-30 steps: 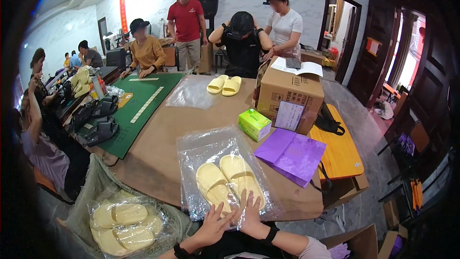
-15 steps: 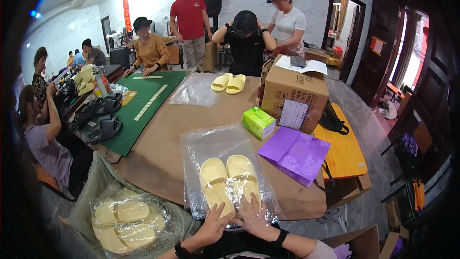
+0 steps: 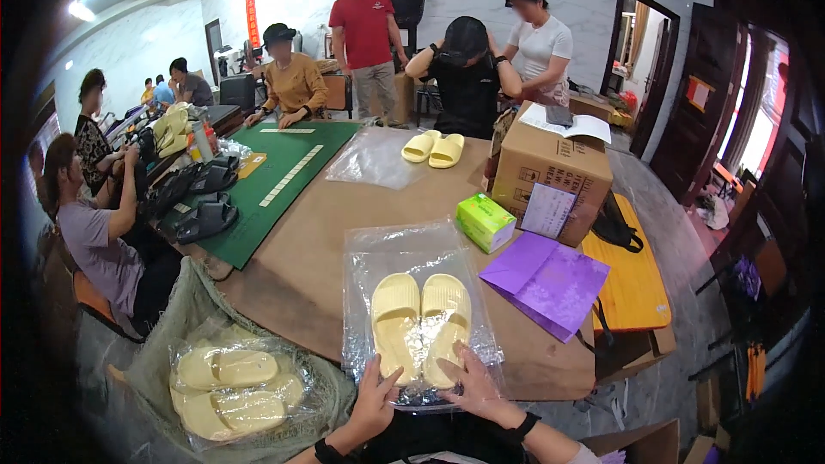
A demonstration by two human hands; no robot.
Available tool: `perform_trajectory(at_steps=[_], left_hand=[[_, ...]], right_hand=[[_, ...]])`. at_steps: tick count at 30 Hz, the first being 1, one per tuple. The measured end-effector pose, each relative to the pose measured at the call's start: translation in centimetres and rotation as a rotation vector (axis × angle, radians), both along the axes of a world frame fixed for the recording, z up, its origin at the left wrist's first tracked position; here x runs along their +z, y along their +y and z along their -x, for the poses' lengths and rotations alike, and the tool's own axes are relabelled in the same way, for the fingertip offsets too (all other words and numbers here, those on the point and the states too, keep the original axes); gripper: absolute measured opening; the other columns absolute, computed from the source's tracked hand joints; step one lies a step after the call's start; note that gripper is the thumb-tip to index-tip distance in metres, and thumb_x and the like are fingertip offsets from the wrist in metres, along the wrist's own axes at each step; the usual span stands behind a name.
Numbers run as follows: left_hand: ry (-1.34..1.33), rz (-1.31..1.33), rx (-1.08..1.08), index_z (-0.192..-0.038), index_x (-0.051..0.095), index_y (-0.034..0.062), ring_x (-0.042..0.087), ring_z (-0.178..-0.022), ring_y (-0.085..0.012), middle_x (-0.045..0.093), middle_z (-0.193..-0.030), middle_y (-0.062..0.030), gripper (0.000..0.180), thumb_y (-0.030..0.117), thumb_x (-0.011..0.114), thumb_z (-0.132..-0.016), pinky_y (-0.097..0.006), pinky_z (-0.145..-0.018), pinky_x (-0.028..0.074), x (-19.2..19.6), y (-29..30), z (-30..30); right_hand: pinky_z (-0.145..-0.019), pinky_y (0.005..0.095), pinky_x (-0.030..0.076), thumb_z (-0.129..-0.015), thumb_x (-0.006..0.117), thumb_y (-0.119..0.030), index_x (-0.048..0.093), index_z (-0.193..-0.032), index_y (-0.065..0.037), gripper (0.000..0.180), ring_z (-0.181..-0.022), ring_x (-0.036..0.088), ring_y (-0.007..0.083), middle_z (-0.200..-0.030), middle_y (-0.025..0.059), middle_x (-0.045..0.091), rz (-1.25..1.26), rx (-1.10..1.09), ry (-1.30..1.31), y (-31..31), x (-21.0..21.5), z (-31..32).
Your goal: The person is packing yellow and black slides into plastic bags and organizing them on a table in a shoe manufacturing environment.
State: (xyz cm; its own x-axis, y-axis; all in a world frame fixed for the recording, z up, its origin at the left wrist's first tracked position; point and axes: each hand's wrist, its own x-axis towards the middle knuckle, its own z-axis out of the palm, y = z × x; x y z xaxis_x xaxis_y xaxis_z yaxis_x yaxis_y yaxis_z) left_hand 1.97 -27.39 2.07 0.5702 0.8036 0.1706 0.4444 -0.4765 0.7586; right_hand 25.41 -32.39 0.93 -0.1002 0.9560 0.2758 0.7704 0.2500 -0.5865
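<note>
“Steadying the paired, pale-yellow slide slippers with ribbed straps [image 3: 411, 326] inside a clear, glossy plastic bag [image 3: 421, 258]: where did the pair lie?”

“Flat on the brown, matte-topped counter [image 3: 301, 292], close to its near edge. The soles ran side by side, straps away from the person, heels toward the wrists. Spare film extended beyond the straps.”

“How was each hand placed?”

“The left hand [image 3: 375, 395] was loosely spread at the left heel, thumb inward; the right hand [image 3: 479, 388] was spread wider at the right heel. Both touched the bag. Whether either pinched any film could not be told.”

“What made for sound handling at this stage?”

“In our judgement, light and equal pressure from both sides, which favoured level heels and parallel soles. Heavier pressure on one side would probably have skewed the pair, and the slippers looked soft enough to bend.”

“And the film?”

“Creases and bright glints showed around the heels. Smoothing outward with flat fingers seemed wiser there than tugging, since such thin film was likely to slip or stretch.”

“Did anything crowd the work?”

“A flat, folded purple sheet [image 3: 550, 283] lay just beside the bag on the right, with a bright-green tissue box [image 3: 485, 223] beyond it. A wide sideways sweep called for care.”
</note>
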Motion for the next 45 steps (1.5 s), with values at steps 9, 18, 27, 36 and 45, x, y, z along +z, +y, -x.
perform_trajectory(at_steps=[9, 18, 27, 36, 45], left_hand=[[0.002, -0.022, -0.019, -0.130, 0.048, 0.0041, 0.025, -0.130, -0.0490, 0.020, -0.140, -0.0384, 0.042, 0.010, 0.053, -0.088, -0.041, -0.107, 0.026, -1.2, -0.3, 0.4], [-0.132, 0.141, -0.213, -0.130, 0.050, 0.0083, 0.033, -0.131, -0.0374, 0.023, -0.144, -0.0280, 0.038, 0.009, 0.046, -0.093, -0.038, -0.104, 0.031, -0.2, -0.6, 0.1], [-0.037, 0.025, -0.450, -0.137, 0.040, 0.0127, 0.036, -0.128, -0.0342, 0.039, -0.140, -0.0153, 0.044, 0.014, 0.044, -0.094, -0.042, -0.109, 0.026, 0.3, -1.2, -0.6], [-0.241, 0.073, -0.422, -0.134, 0.041, 0.0016, 0.033, -0.131, -0.0305, 0.034, -0.144, -0.0118, 0.040, 0.010, 0.045, -0.095, -0.040, -0.108, 0.028, 0.0, -2.0, -1.0], [-0.385, 0.168, -0.270, -0.131, 0.047, 0.0023, 0.039, -0.129, -0.0255, 0.044, -0.138, -0.0122, 0.037, 0.015, 0.042, -0.098, -0.035, -0.106, 0.029, -0.1, -1.4, -1.3]], right_hand=[[-0.097, 0.0448, 0.038, -0.076, 0.069, -0.016, 0.062, -0.113, -0.015, 0.037, -0.119, 0.041, 0.0438, -0.138, 0.0278, 0.033, -0.049, -0.287, -0.044, -0.7, -0.2, 1.4], [-0.100, 0.0605, 0.024, -0.072, 0.070, -0.044, 0.055, -0.124, -0.015, 0.061, -0.130, 0.023, 0.0477, -0.144, 0.0291, 0.020, 0.019, -0.242, -0.178, -0.2, 0.4, 2.7], [-0.100, 0.0697, 0.013, -0.072, 0.061, -0.056, 0.034, -0.140, -0.035, 0.077, -0.136, 0.011, 0.0425, -0.150, 0.0196, 0.011, 0.181, -0.288, -0.609, 1.1, -1.5, 3.6], [-0.102, 0.0617, 0.018, -0.066, 0.073, -0.033, 0.051, -0.128, -0.019, 0.068, -0.131, 0.024, 0.0457, -0.141, 0.0260, 0.030, -0.056, -0.270, -0.266, 0.7, -1.1, 3.0], [-0.105, 0.0608, 0.013, -0.071, 0.069, -0.017, 0.049, -0.125, -0.004, 0.059, -0.134, 0.017, 0.0463, -0.143, 0.0271, 0.023, -0.023, -0.212, -0.212, -0.1, 1.1, 3.5]])
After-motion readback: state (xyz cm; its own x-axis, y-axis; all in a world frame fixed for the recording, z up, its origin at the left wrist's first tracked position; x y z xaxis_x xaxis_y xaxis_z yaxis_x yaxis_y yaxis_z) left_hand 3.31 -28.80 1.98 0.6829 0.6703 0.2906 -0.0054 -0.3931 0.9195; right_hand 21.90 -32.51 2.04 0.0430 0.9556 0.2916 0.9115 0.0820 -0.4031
